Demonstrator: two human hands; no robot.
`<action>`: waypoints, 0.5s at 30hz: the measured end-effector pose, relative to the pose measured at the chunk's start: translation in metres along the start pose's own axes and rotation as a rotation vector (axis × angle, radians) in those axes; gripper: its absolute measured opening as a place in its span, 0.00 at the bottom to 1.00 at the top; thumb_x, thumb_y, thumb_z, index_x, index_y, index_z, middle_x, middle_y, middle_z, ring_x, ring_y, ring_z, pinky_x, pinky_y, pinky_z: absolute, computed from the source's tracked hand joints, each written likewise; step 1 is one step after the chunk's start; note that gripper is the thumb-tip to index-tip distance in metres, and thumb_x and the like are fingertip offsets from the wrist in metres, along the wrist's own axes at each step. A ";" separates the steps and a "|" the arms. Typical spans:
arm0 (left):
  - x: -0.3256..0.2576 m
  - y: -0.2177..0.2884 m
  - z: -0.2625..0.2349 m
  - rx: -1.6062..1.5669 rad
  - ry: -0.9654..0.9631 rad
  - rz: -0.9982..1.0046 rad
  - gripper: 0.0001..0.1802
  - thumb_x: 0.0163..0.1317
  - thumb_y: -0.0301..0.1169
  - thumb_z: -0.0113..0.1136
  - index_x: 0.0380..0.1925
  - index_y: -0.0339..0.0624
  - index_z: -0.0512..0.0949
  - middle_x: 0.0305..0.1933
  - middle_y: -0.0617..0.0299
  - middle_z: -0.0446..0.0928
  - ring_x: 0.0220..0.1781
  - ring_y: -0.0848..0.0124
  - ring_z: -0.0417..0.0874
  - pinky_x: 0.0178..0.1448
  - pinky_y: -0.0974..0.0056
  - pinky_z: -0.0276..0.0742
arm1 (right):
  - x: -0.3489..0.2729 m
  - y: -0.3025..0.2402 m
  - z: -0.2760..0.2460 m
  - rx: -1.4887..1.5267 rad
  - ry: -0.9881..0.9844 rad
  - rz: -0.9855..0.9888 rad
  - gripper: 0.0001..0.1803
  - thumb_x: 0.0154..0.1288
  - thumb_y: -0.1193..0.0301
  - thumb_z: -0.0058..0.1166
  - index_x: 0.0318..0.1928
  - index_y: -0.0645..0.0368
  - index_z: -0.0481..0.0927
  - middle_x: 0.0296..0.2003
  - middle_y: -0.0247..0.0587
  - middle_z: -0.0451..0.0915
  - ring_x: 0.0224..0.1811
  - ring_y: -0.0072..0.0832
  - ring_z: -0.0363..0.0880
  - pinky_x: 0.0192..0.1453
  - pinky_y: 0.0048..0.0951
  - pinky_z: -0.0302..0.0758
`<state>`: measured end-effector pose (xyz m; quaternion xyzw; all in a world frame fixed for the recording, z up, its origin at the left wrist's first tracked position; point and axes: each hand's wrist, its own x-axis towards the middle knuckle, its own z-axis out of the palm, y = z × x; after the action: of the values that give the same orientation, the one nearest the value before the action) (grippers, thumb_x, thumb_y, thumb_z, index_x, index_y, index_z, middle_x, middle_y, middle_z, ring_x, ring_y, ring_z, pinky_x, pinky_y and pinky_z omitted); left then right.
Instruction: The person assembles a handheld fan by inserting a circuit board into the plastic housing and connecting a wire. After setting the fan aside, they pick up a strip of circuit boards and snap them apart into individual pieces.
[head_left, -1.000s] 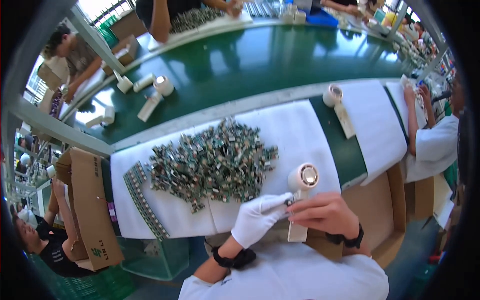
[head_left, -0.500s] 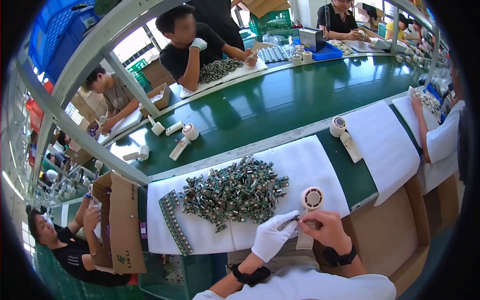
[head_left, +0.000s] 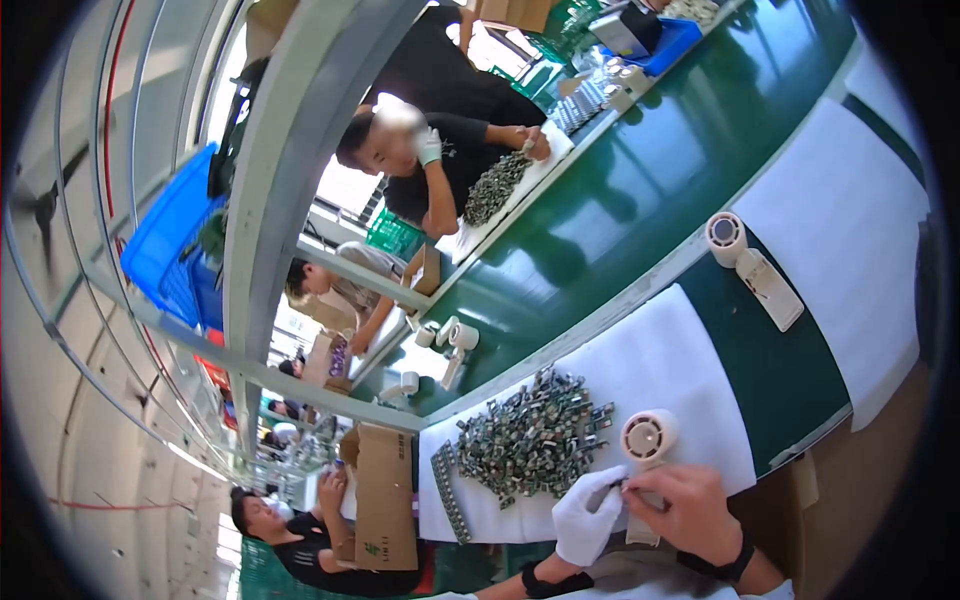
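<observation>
My left hand [head_left: 586, 518], in a white glove, pinches a small dark part [head_left: 624, 483] that looks like a little circuit board. Bare and with its fingertips pressed together, my right hand [head_left: 688, 510] meets it from the right. Whatever the right fingertips grip is too small to make out. Just behind my hands lies a white handheld fan [head_left: 648, 436], its round head facing up and its handle partly hidden under them. To the left a heap of small green circuit boards [head_left: 535, 438] covers part of the white mat [head_left: 690, 375]. A joined strip of boards [head_left: 450, 493] lies at the heap's left.
Another white fan with an opened handle [head_left: 768, 288] lies on the green surface to the right. Beyond runs a green conveyor [head_left: 600, 240] with several fan parts. A cardboard box [head_left: 388, 500] stands at left, beside a co-worker [head_left: 300, 535]. A metal post [head_left: 290, 170] rises at far left.
The whole view has tilted and swung, so the bench now slants up to the right. My hands stay together over the fan, fingertips still at the small part.
</observation>
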<state>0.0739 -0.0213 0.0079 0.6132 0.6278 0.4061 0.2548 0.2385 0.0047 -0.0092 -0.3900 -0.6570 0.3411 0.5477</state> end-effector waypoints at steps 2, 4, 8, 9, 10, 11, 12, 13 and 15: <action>-0.002 -0.010 -0.001 0.000 -0.015 -0.007 0.14 0.61 0.16 0.60 0.48 0.32 0.82 0.47 0.58 0.84 0.48 0.71 0.84 0.55 0.67 0.79 | 0.002 0.004 -0.003 0.048 0.009 0.006 0.08 0.57 0.68 0.70 0.36 0.55 0.85 0.28 0.38 0.84 0.24 0.32 0.82 0.30 0.32 0.78; -0.005 -0.019 -0.003 -0.070 -0.021 -0.023 0.14 0.61 0.14 0.58 0.47 0.32 0.82 0.47 0.57 0.82 0.49 0.70 0.84 0.56 0.67 0.79 | 0.003 0.004 -0.006 0.082 -0.009 -0.003 0.07 0.55 0.69 0.70 0.33 0.53 0.85 0.28 0.37 0.85 0.26 0.36 0.84 0.31 0.34 0.79; -0.005 -0.016 -0.006 -0.020 -0.005 -0.101 0.14 0.61 0.14 0.57 0.47 0.32 0.80 0.48 0.57 0.81 0.50 0.68 0.83 0.57 0.65 0.79 | 0.000 0.014 -0.002 0.165 -0.019 -0.021 0.07 0.55 0.70 0.69 0.34 0.54 0.84 0.29 0.36 0.84 0.29 0.37 0.84 0.33 0.34 0.80; -0.006 -0.018 -0.005 0.005 -0.014 -0.102 0.14 0.61 0.14 0.57 0.47 0.32 0.80 0.48 0.57 0.81 0.50 0.68 0.83 0.57 0.65 0.79 | -0.002 0.017 -0.003 0.185 -0.005 -0.013 0.07 0.55 0.70 0.69 0.34 0.54 0.84 0.29 0.36 0.84 0.29 0.37 0.84 0.33 0.34 0.80; -0.007 -0.020 -0.004 0.038 -0.001 -0.073 0.14 0.62 0.15 0.57 0.48 0.32 0.80 0.48 0.57 0.81 0.50 0.68 0.83 0.57 0.65 0.78 | -0.004 0.018 -0.004 0.188 0.005 -0.032 0.07 0.55 0.70 0.68 0.34 0.54 0.83 0.29 0.36 0.84 0.29 0.37 0.83 0.33 0.34 0.80; -0.010 -0.023 -0.002 0.073 0.011 -0.042 0.14 0.62 0.16 0.57 0.49 0.32 0.79 0.48 0.57 0.81 0.50 0.68 0.82 0.58 0.65 0.78 | -0.006 0.020 -0.006 0.193 0.017 -0.050 0.07 0.55 0.71 0.68 0.34 0.54 0.83 0.29 0.36 0.84 0.28 0.37 0.83 0.33 0.34 0.80; -0.010 -0.025 -0.002 0.118 0.018 -0.011 0.15 0.62 0.16 0.57 0.49 0.32 0.79 0.48 0.56 0.80 0.51 0.68 0.82 0.58 0.64 0.78 | -0.006 0.022 -0.006 0.205 0.035 -0.065 0.07 0.55 0.71 0.67 0.34 0.54 0.83 0.29 0.36 0.83 0.28 0.38 0.83 0.32 0.34 0.79; -0.011 -0.026 -0.005 0.169 0.011 -0.007 0.15 0.62 0.16 0.57 0.49 0.32 0.79 0.48 0.56 0.80 0.51 0.68 0.82 0.58 0.64 0.78 | -0.006 0.021 -0.003 0.251 0.058 -0.061 0.07 0.55 0.71 0.67 0.34 0.54 0.83 0.29 0.36 0.83 0.28 0.38 0.83 0.32 0.34 0.79; -0.012 -0.030 -0.010 0.217 -0.031 0.050 0.15 0.65 0.21 0.58 0.52 0.33 0.77 0.48 0.56 0.80 0.51 0.68 0.81 0.58 0.63 0.77 | -0.009 0.025 -0.006 0.222 0.044 -0.081 0.07 0.55 0.71 0.66 0.34 0.54 0.82 0.29 0.35 0.82 0.28 0.35 0.82 0.31 0.33 0.78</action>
<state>0.0505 -0.0325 -0.0134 0.6589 0.6486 0.3325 0.1862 0.2484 0.0082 -0.0342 -0.3074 -0.6181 0.3807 0.6152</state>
